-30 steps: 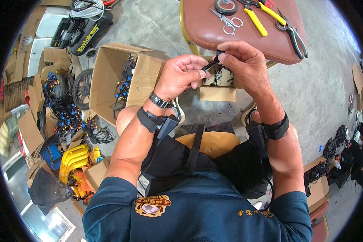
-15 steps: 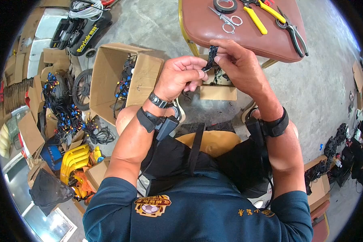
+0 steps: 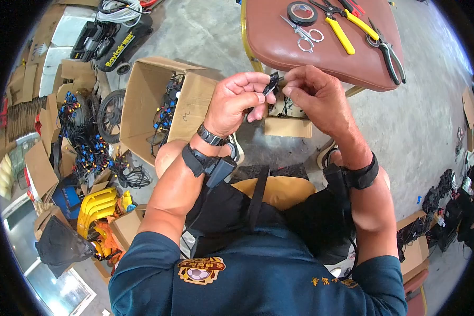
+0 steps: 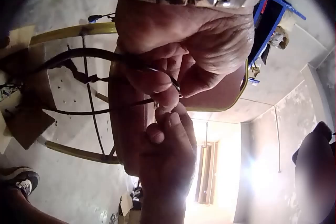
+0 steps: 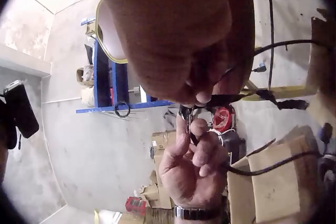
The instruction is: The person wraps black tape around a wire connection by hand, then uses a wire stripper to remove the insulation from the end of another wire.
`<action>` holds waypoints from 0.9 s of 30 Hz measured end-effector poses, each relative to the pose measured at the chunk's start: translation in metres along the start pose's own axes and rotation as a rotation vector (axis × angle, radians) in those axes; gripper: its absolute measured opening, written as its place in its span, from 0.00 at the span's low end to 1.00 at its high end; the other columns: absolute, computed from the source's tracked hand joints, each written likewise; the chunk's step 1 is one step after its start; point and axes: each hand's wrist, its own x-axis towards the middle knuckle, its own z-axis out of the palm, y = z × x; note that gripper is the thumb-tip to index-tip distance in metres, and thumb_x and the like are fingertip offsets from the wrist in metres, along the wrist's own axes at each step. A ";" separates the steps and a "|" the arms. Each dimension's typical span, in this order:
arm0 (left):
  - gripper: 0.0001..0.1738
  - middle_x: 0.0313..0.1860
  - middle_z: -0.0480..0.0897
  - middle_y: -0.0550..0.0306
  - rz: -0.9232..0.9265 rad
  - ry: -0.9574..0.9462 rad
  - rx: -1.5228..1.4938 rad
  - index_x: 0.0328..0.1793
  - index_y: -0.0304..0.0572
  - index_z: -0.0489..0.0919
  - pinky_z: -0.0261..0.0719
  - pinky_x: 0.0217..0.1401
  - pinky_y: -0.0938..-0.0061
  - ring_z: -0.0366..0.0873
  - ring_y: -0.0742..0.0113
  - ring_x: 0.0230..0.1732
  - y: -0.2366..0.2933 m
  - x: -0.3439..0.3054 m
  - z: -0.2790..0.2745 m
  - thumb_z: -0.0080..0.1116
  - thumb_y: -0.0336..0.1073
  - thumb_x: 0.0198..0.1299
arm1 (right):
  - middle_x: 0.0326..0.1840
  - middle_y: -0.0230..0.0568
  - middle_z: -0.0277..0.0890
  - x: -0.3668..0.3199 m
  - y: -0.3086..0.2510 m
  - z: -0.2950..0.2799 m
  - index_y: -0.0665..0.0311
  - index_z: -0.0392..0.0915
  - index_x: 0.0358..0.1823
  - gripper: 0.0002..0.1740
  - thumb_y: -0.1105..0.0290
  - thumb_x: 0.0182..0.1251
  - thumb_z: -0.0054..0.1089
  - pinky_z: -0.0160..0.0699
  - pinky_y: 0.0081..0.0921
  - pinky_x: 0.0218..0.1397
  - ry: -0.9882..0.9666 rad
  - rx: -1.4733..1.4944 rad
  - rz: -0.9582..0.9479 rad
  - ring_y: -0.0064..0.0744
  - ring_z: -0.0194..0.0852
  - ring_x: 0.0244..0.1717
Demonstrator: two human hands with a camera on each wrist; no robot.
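In the head view a short black taped cable piece (image 3: 271,84) stands between both hands. The left hand (image 3: 236,100) pinches it between thumb and fingers. The right hand (image 3: 317,95) holds its fingertips at the top of the piece, thumb and index close together. In the left wrist view, black cable (image 4: 89,53) loops away from the left hand (image 4: 178,45), and the right hand (image 4: 168,161) meets it at the fingertips. The right wrist view shows dark cables (image 5: 286,161) running off from the left hand (image 5: 194,166); the right hand (image 5: 173,50) hides part of the piece.
A red-brown padded chair (image 3: 279,47) holds black tape (image 3: 302,13), scissors (image 3: 305,37), yellow-handled pliers (image 3: 340,36) and black-handled pliers (image 3: 389,60). A carton with cables (image 3: 197,105) stands left; a smaller open box (image 3: 288,127) is below the hands. Wire bundles (image 3: 89,152) lie farther left.
The black piece has tipped and now sits nearer the left fingers, and the right hand's grip has shifted along it. The head view has shifted slightly, with the chair lower and farther right.
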 end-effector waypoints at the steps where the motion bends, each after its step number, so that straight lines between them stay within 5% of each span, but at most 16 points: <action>1: 0.19 0.38 0.86 0.46 0.009 0.007 0.004 0.58 0.31 0.77 0.74 0.24 0.81 0.79 0.72 0.24 -0.001 0.000 0.001 0.56 0.21 0.60 | 0.35 0.35 0.81 -0.001 0.001 0.001 0.73 0.77 0.49 0.13 0.79 0.64 0.61 0.77 0.19 0.38 -0.007 0.090 0.037 0.18 0.75 0.34; 9: 0.21 0.42 0.87 0.48 0.073 0.037 0.180 0.64 0.31 0.74 0.83 0.47 0.77 0.85 0.67 0.42 -0.007 0.000 0.002 0.57 0.22 0.64 | 0.37 0.36 0.82 0.001 -0.002 0.011 0.72 0.73 0.56 0.18 0.80 0.65 0.59 0.75 0.16 0.34 0.035 0.403 0.207 0.17 0.76 0.33; 27: 0.21 0.41 0.87 0.51 0.100 0.093 0.285 0.61 0.31 0.77 0.84 0.47 0.76 0.85 0.70 0.42 -0.014 -0.003 0.009 0.60 0.20 0.60 | 0.31 0.30 0.78 0.005 0.003 0.008 0.70 0.77 0.51 0.16 0.79 0.60 0.59 0.68 0.13 0.28 -0.013 0.362 0.268 0.14 0.71 0.27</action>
